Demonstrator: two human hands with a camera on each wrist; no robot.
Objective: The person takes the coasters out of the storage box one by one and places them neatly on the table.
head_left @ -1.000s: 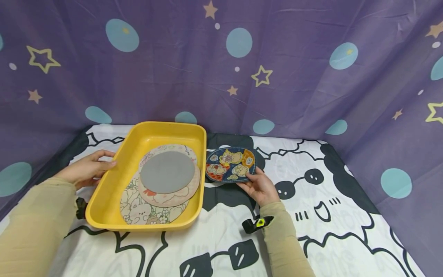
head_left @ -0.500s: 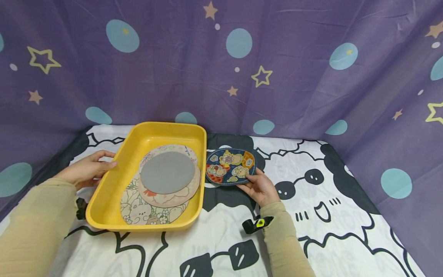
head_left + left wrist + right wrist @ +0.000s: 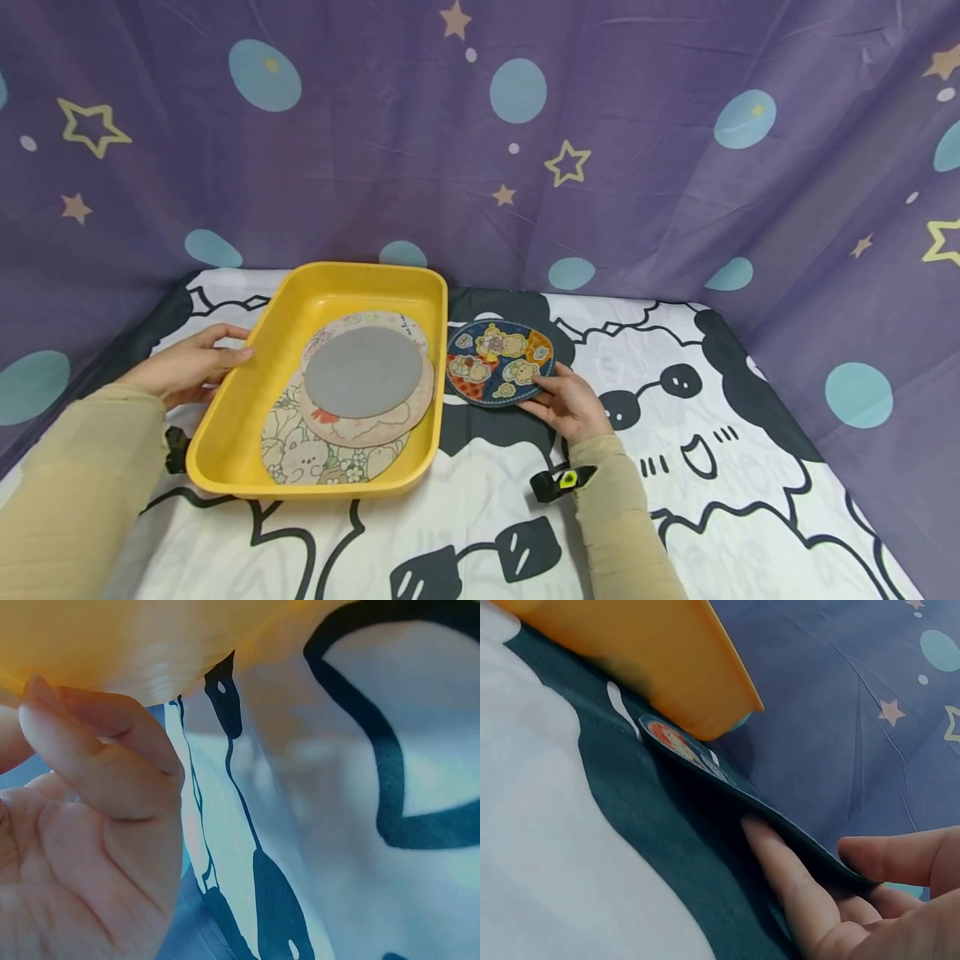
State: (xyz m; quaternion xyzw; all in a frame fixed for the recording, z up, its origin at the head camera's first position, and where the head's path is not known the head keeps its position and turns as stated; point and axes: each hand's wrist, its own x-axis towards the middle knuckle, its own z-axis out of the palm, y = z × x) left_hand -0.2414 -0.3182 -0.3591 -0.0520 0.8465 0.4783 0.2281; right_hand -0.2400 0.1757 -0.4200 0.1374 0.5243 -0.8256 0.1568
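Observation:
My right hand [image 3: 566, 400] pinches the near right edge of a dark blue oval mat [image 3: 487, 387] printed with cartoon bears. In the right wrist view the thumb lies over the mat [image 3: 787, 825] and the fingers are under it; its near edge is lifted off the cloth and the far end slopes down beside the tray. My left hand [image 3: 191, 362] holds the left rim of a yellow tray [image 3: 232, 442], and its bent fingers meet the tray's side in the left wrist view. Inside the tray overlap a plain grey oval [image 3: 363, 371], a pinkish mat [image 3: 367, 433] and a flowered mat [image 3: 300, 462].
A white cloth [image 3: 465, 475] with black cartoon sheep covers the table. Purple curtains [image 3: 630, 200] with stars and blue dots stand behind and at the sides. The tray's right wall is close to the blue mat's left end.
The blue mat's near edge has come slightly lower in the head view, and my right hand has shifted a little to the right with it. The left hand and tray stay put.

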